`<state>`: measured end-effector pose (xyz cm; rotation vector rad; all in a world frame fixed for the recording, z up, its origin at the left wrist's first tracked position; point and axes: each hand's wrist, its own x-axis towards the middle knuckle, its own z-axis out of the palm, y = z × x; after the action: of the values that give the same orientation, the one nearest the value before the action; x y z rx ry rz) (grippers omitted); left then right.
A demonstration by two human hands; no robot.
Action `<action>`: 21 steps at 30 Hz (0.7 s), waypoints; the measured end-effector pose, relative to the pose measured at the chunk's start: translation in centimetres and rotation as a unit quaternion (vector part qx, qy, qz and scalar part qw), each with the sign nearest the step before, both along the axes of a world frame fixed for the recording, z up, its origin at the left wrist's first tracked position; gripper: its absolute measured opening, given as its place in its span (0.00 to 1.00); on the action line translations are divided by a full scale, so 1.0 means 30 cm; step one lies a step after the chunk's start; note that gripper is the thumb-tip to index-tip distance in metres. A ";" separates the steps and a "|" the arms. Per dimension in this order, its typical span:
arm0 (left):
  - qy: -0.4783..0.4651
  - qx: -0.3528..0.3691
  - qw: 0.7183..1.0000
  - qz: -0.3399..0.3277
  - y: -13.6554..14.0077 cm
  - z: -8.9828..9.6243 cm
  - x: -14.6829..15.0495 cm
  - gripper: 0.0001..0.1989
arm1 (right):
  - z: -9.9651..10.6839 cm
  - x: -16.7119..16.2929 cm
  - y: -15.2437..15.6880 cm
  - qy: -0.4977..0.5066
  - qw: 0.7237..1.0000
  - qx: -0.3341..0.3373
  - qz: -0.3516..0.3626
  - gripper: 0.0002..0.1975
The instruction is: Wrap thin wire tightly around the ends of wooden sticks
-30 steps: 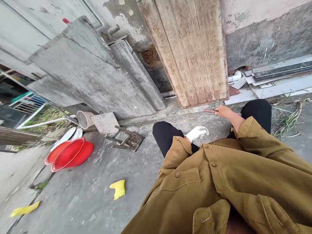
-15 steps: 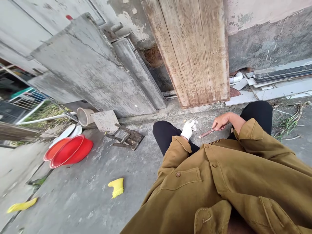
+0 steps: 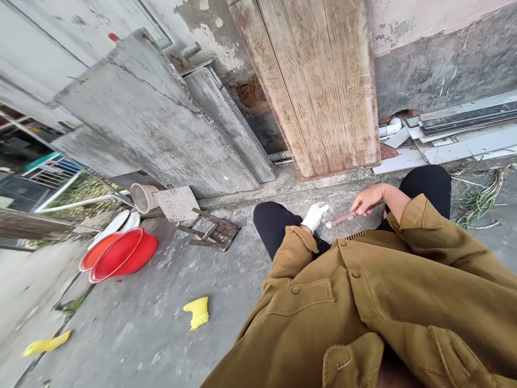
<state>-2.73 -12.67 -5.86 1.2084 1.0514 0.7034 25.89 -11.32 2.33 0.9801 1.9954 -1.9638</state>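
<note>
My left hand [image 3: 315, 216] wears a white glove and hovers over the ground between my knees. Its fingers look stretched out, with nothing plainly held in them. My bare right hand [image 3: 367, 200] is closed around a brown stick-like handle [image 3: 341, 219]. The handle's pale end points left, towards the gloved hand but apart from it. Motion blurs this end, and I cannot make out the kind of tool. Both hands are framed by my dark-trousered knees and brown sleeves.
Wooden boards [image 3: 319, 91] and a grey slab [image 3: 161, 113] lean on the wall ahead. Left stand a small wooden stool [image 3: 216, 229], red basins [image 3: 121, 256] and a pale bucket [image 3: 143, 198]. A yellow boot-shaped piece [image 3: 197, 312] lies on the concrete. White planks [image 3: 464, 145] are stacked right.
My left hand's fingers have straightened from a curl. The thin strand seen between the hands is now hardly visible. The brown handle has shifted slightly left and up, and the view has turned a little.
</note>
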 end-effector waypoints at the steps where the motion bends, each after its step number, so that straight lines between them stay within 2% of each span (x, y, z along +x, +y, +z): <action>1: 0.002 0.004 1.000 -0.001 -0.003 0.000 0.005 0.23 | 0.008 0.000 -0.002 0.090 0.995 -0.012 -0.040 0.27; 2: 0.004 0.005 1.000 -0.007 -0.009 0.002 0.011 0.23 | 0.013 -0.002 -0.002 0.160 0.982 -0.009 -0.097 0.26; 4: 0.010 0.001 0.999 -0.039 -0.029 0.011 0.031 0.23 | 0.015 -0.015 0.007 0.201 0.950 0.029 -0.236 0.21; 6: 0.020 -0.004 0.996 -0.087 -0.055 0.026 0.056 0.24 | 0.006 -0.037 0.019 0.123 0.928 0.098 -0.337 0.14; 8: 0.041 -0.006 0.991 -0.128 -0.077 0.040 0.078 0.24 | -0.007 -0.061 0.028 0.001 0.917 0.171 -0.360 0.11; 10: 0.064 -0.006 0.986 -0.155 -0.090 0.047 0.094 0.24 | -0.019 -0.082 0.033 -0.097 0.912 0.218 -0.334 0.11; 15: 0.059 0.021 0.983 -0.170 -0.082 0.031 0.092 0.23 | -0.031 -0.117 0.024 -0.252 0.899 0.275 -0.228 0.05; 18: 0.053 0.057 0.986 -0.146 -0.062 0.014 0.078 0.22 | -0.023 -0.107 0.011 -0.286 0.923 0.228 -0.120 0.06; 21: 0.062 0.084 0.989 -0.107 -0.041 -0.003 0.067 0.21 | -0.004 -0.061 -0.001 -0.243 0.962 0.122 -0.016 0.14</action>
<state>-0.72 -13.89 -5.95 1.5031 0.9591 0.5631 24.07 -11.35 2.20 1.3961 1.9582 -1.3286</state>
